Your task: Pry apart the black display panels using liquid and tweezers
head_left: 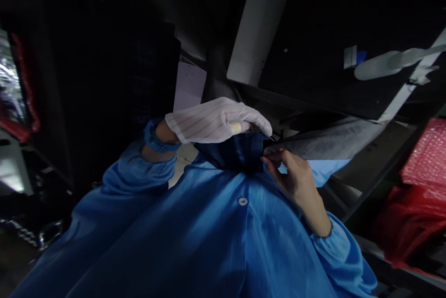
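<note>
My left hand (218, 120) wears a white striped glove with a yellow band on one finger. Its fingers are curled over a bunched dark blue cloth (237, 151) at the front of my blue coat (209, 233). My right hand (296, 179) is bare and pinches the edge of the same dark cloth from the right, fingers pressed together. A white button (243, 201) shows on the coat just below the hands. A thin needle-like glint (271, 138) sits between the two hands, too small to name.
A grey felt-like sheet (327, 142) over a light blue sheet (327, 170) lies just right of the hands. A white beam (258, 23) and dark panel (348, 33) stand behind. Red bubble wrap (427, 154) and red bags (407, 228) fill the right. The left side is dark.
</note>
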The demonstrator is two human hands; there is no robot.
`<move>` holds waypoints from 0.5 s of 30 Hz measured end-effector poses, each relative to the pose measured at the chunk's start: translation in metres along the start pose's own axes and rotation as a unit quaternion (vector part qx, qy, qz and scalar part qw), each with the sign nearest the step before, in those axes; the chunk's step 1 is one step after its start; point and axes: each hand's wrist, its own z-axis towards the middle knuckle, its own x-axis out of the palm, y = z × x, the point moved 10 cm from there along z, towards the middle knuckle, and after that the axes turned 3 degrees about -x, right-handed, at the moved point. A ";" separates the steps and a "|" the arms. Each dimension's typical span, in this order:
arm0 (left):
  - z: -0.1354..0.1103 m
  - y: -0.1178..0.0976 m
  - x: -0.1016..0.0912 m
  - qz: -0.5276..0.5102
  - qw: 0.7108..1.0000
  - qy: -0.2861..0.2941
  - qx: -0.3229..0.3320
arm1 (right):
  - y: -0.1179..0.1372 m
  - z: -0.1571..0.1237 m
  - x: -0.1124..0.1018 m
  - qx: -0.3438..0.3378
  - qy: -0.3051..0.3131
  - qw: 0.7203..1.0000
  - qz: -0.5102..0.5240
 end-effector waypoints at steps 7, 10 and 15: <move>0.008 -0.029 0.001 -0.058 0.997 0.028 0.051 | -0.005 -0.009 0.005 0.017 0.007 1.000 0.002; 0.009 -0.040 -0.003 -0.100 0.990 0.019 0.102 | -0.007 -0.013 0.007 0.022 0.009 1.000 0.004; 0.010 -0.045 -0.005 -0.121 0.984 0.016 0.128 | -0.011 -0.020 0.010 0.036 0.014 0.999 0.014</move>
